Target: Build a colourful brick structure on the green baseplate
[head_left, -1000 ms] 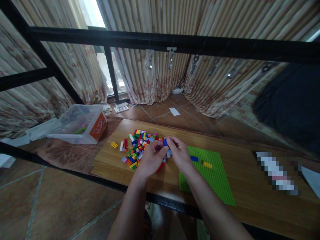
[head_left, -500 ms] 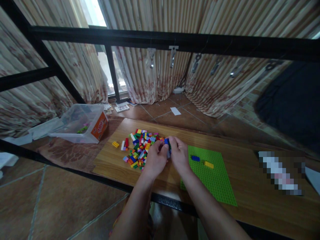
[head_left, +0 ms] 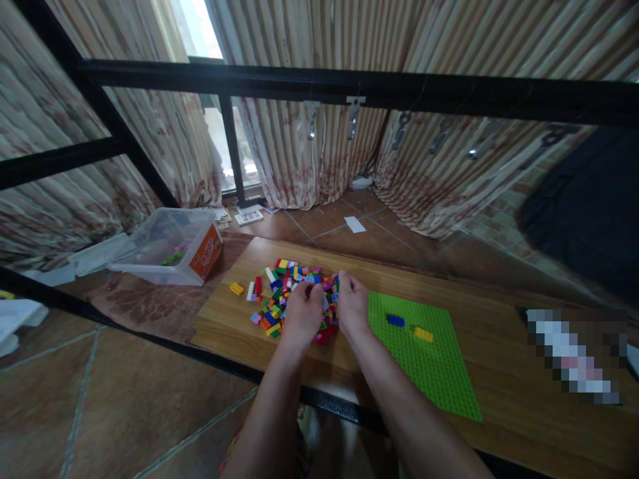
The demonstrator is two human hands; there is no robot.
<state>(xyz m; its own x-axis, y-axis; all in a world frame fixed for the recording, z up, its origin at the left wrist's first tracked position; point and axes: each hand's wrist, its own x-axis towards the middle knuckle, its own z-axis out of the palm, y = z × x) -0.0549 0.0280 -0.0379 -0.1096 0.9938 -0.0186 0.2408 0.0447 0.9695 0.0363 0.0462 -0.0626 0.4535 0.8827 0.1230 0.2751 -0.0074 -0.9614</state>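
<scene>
Head view, left hand (head_left: 304,311) and right hand (head_left: 352,305) curled at brick pile (head_left: 274,310), grips unclear

No wording can be made out from where I stand. Left of the frame, at mid-height: tub (head_left: 187,269), its end bearing an orange label (head_left: 206,253) with pale lettering, too small to decipher. Left of centre, slightly above mid-height: white booklet (head_left: 249,216) on the floor, showing a dark, blocky, code-like pattern, content unreadable. Right edge: pixelated item (head_left: 572,356), any marking on it obscured.
</scene>
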